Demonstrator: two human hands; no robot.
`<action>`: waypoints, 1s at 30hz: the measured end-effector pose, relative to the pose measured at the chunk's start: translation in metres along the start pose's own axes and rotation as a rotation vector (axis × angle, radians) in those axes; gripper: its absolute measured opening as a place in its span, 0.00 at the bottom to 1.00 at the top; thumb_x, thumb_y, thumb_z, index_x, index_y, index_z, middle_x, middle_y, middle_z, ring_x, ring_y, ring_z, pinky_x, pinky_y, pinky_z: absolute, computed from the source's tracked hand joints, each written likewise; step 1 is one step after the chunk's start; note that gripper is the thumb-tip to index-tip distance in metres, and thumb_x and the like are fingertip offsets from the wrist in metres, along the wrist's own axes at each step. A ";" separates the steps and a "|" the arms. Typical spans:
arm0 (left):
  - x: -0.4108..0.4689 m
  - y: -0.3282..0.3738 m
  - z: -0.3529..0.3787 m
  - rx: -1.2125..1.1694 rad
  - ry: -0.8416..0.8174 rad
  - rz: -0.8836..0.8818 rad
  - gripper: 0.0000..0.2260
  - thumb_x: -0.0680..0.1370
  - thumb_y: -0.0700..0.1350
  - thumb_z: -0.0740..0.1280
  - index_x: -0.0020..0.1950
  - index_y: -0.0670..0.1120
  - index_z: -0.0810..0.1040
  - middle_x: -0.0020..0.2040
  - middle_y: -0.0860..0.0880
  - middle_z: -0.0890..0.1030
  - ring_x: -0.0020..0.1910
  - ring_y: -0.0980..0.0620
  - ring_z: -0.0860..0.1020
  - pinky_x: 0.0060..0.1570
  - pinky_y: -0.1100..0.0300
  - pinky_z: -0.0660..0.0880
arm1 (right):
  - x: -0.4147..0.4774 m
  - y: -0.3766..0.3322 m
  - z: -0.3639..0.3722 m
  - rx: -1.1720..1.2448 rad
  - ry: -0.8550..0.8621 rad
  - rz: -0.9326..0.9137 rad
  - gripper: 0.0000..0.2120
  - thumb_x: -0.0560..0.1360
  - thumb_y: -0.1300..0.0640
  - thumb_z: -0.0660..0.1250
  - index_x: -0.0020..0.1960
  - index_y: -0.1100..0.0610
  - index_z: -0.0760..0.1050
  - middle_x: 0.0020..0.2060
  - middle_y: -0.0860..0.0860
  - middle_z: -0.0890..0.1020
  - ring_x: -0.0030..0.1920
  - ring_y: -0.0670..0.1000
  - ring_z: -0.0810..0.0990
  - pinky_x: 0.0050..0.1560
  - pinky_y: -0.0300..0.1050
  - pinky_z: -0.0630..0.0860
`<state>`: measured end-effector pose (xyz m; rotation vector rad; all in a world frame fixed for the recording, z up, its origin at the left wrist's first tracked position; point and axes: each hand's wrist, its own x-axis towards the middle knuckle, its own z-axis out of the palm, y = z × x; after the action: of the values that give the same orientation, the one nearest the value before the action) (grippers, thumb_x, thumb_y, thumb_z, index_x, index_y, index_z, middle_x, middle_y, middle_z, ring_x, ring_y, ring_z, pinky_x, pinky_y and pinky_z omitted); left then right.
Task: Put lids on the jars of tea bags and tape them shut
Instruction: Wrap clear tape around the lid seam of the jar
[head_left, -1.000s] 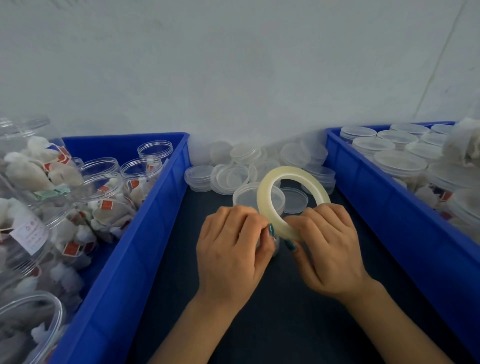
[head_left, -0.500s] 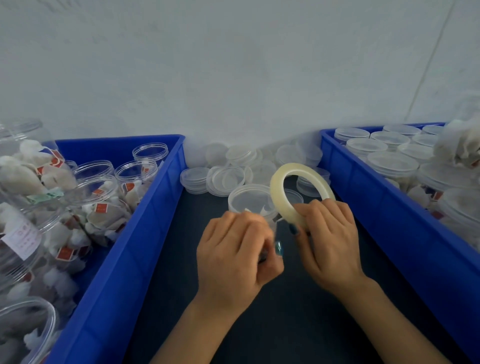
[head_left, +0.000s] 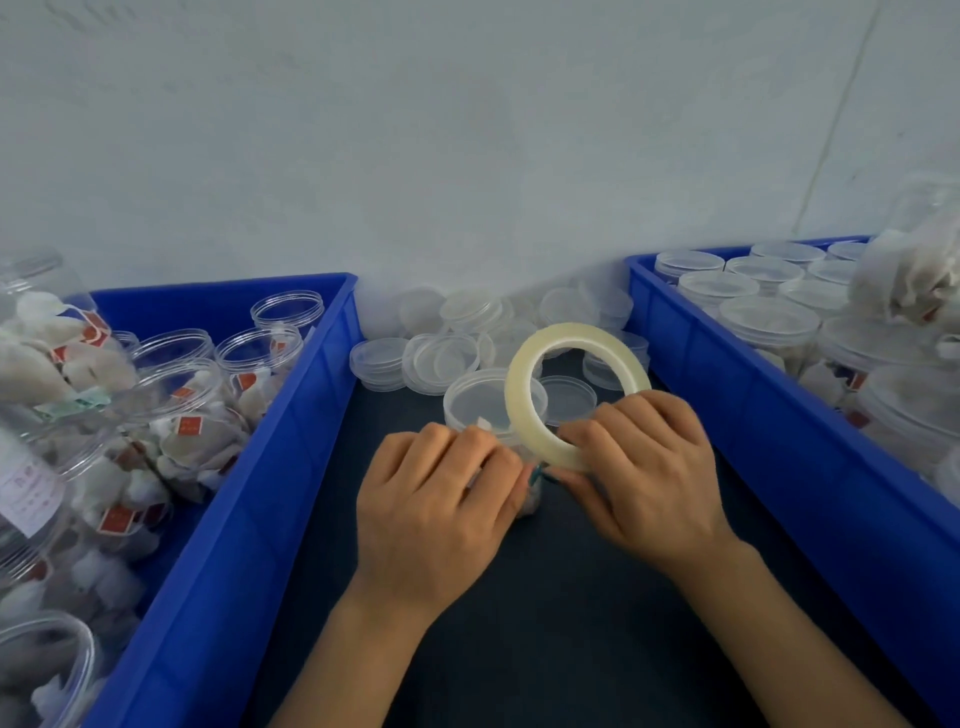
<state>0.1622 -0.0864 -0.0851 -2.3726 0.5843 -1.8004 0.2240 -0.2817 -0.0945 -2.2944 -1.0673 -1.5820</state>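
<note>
Two blue crates (head_left: 270, 493) (head_left: 779, 441), one tape roll (head_left: 576, 333), one lidded jar (head_left: 478, 401), two hands (head_left: 441, 509) (head_left: 644, 478).

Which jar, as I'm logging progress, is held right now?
The lidded jar between the blue bins, in the left hand; every other jar sits inside a bin.

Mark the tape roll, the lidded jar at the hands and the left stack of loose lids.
tape roll (head_left: 571, 334): head view, top arc of the ring.
lidded jar (head_left: 478, 400): head view, clear top of its lid.
stack of loose lids (head_left: 379, 354): head view, topmost lid of the stack.

Pale wall (head_left: 467, 130) behind dark tabletop (head_left: 545, 649)
</note>
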 end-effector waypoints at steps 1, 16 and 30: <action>0.000 -0.001 0.000 0.011 0.007 0.020 0.13 0.81 0.46 0.66 0.38 0.46 0.80 0.39 0.49 0.81 0.40 0.51 0.71 0.41 0.56 0.67 | -0.001 0.004 0.000 -0.048 0.015 0.010 0.22 0.84 0.44 0.58 0.43 0.57 0.81 0.36 0.50 0.79 0.38 0.54 0.79 0.52 0.50 0.68; -0.009 -0.025 -0.002 -0.004 -0.127 0.028 0.12 0.82 0.45 0.62 0.40 0.44 0.79 0.40 0.47 0.80 0.40 0.49 0.72 0.42 0.55 0.66 | -0.020 0.042 0.009 -0.061 -0.098 0.395 0.29 0.82 0.34 0.50 0.40 0.55 0.73 0.38 0.48 0.75 0.42 0.53 0.75 0.52 0.52 0.60; -0.018 -0.036 0.003 -0.009 -0.254 -0.102 0.10 0.80 0.45 0.62 0.41 0.43 0.78 0.40 0.46 0.78 0.38 0.47 0.74 0.39 0.53 0.69 | -0.011 0.028 0.020 -0.056 -0.147 0.438 0.21 0.79 0.37 0.57 0.42 0.53 0.73 0.40 0.47 0.76 0.44 0.53 0.74 0.51 0.50 0.58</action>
<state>0.1699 -0.0470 -0.0907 -2.6237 0.4484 -1.4981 0.2544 -0.2970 -0.1053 -2.4908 -0.4951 -1.3007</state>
